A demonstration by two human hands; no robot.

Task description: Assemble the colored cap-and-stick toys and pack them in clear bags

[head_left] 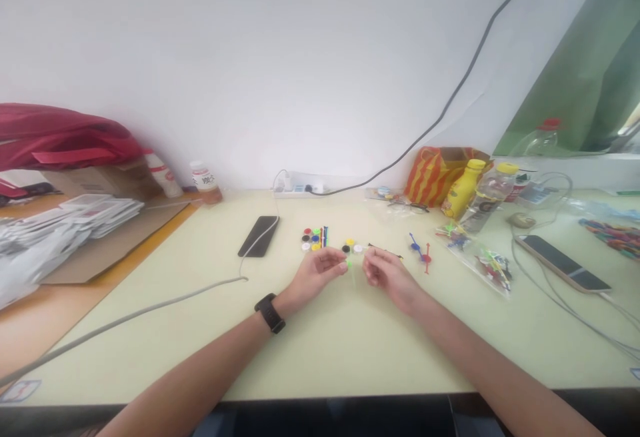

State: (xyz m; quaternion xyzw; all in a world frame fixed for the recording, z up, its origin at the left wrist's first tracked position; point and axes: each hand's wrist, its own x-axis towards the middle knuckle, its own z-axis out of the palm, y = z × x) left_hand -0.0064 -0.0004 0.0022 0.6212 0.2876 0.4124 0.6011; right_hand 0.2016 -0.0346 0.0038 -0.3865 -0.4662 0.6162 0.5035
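Observation:
My left hand (320, 272), a dark watch on its wrist, pinches a small bright green plastic piece (349, 262) above the table. Close by on the right is my right hand (387, 276), its fingertips pressed together; whatever lies between them is hidden. Just beyond my left hand lie several coloured discs (307, 239) in rows, beside thin coloured arrow-shaped sticks (325, 236). A yellow disc (350, 242), a black one and a white one rest past the gap between my hands. To the right are a blue arrow with a disc (416, 246) and a red one (427, 258).
A black phone (259, 236) lies at left under a grey cable (165, 302). At right are a plastic bag of coloured parts (493, 267), a yellow bottle (463, 190), a clear bottle (487, 200) and another phone (563, 264). A power strip (297, 184) stands against the wall.

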